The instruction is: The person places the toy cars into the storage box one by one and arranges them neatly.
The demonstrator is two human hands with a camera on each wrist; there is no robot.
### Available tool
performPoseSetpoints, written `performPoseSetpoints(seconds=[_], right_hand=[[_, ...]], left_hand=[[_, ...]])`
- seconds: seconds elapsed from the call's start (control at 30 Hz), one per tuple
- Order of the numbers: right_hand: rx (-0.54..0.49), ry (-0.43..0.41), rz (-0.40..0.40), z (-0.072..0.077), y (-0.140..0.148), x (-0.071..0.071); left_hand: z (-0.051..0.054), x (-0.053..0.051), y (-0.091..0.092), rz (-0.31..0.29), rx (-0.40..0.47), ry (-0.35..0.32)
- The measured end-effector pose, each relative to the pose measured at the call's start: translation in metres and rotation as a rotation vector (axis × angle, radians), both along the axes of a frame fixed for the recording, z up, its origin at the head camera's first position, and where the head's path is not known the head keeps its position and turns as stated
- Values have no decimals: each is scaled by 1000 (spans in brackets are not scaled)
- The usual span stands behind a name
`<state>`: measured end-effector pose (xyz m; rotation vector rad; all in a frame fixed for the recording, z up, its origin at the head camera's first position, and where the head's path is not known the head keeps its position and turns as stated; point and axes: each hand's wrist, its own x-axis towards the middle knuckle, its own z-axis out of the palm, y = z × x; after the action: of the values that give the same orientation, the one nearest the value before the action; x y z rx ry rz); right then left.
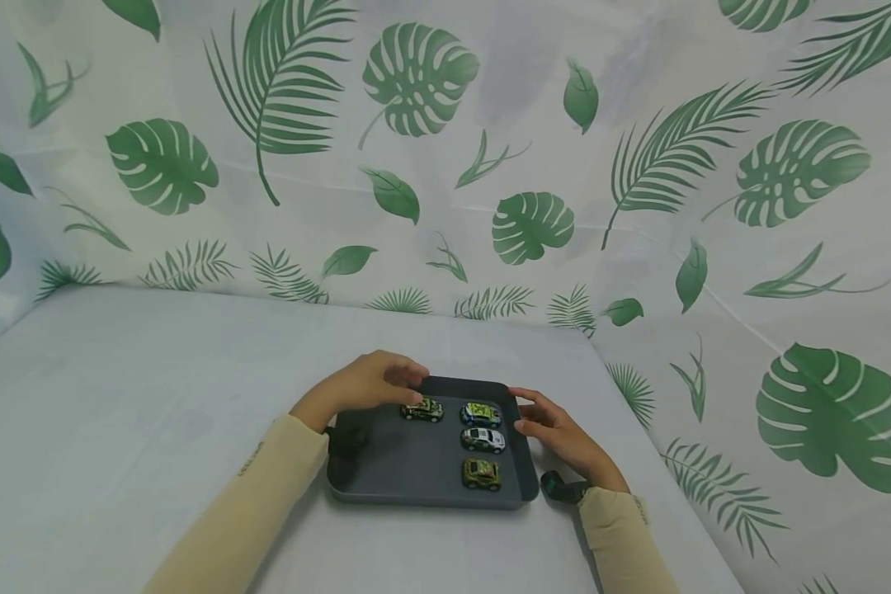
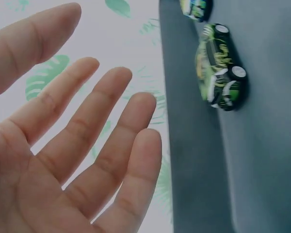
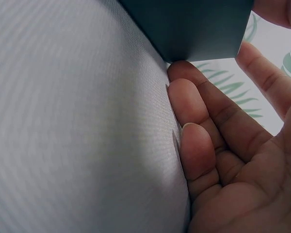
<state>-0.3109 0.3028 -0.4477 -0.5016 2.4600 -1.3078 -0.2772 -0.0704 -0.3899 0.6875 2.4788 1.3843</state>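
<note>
A dark grey tray (image 1: 408, 500) lies on the white surface with several toy cars in it. My left hand (image 1: 367, 384) is over its far left side, by a camouflage toy car (image 1: 421, 410). In the left wrist view, the fingers of that hand are spread and relaxed, holding nothing. Three more cars stand in a column at the right: a yellow-and-blue car (image 1: 480, 414), a white car (image 1: 483, 440) and an olive camouflage car (image 1: 481, 473). My right hand (image 1: 564, 441) touches the tray's right wall near the far corner, its lower fingers resting on the cloth.
White cloth (image 1: 156, 396) covers the surface around the tray. A leaf-patterned curtain (image 1: 445, 165) rises behind and along the right side. A dark wrist device (image 1: 557, 487) sits below the right hand.
</note>
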Motion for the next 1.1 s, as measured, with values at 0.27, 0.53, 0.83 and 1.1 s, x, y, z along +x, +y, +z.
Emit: performPoseSetpoints(seconds=[0.27,0.53,0.83,1.1], right_hand=[[-3,1,7,0,-1,0],[-2,7,16,-1,-1,-1],[1,14,19,-2,1,-3],[-2,9,13,-1,1,-3]], left_hand=[[7,9,-10,-76,52,-24],[8,17,-18,-130,94,-64],[11,27,-30,-139,114,-51],[8,34,-37,-117,173,-2]])
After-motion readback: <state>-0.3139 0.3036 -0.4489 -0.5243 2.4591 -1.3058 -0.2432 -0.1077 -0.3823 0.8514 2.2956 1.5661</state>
